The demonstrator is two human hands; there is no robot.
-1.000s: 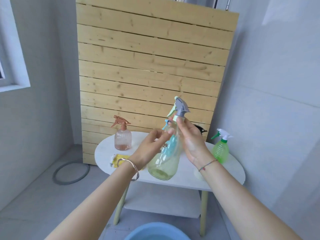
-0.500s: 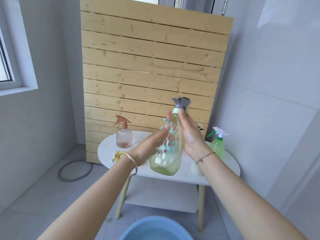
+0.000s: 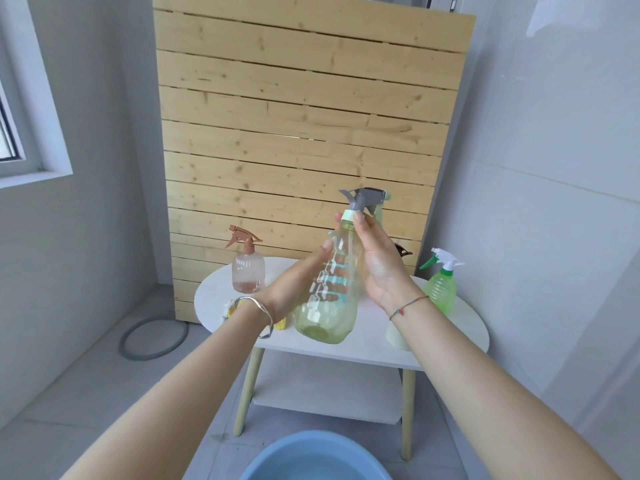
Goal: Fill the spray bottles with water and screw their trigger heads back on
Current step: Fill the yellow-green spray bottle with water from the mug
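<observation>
I hold a pale yellow-green transparent spray bottle (image 3: 329,299) up in front of me, above the table. Its grey trigger head (image 3: 363,199) sits on the neck and points to the right. My right hand (image 3: 377,261) grips the neck just under the pale green collar. My left hand (image 3: 298,285) holds the bottle's body from the left. A pink bottle (image 3: 248,271) with a brown trigger head stands at the table's back left. A green bottle (image 3: 441,287) with a white and green head stands at the right.
The white oval table (image 3: 450,327) has a lower shelf (image 3: 329,393) and stands before a wooden slat panel (image 3: 304,133). A blue basin (image 3: 315,459) with water sits on the floor below me. A yellow item (image 3: 280,323) lies behind my left wrist. A grey hose ring (image 3: 152,337) lies on the floor at left.
The bottle came upright from a tilt and its trigger head turned round to point right. My left hand moved from the neck down onto the bottle's body.
</observation>
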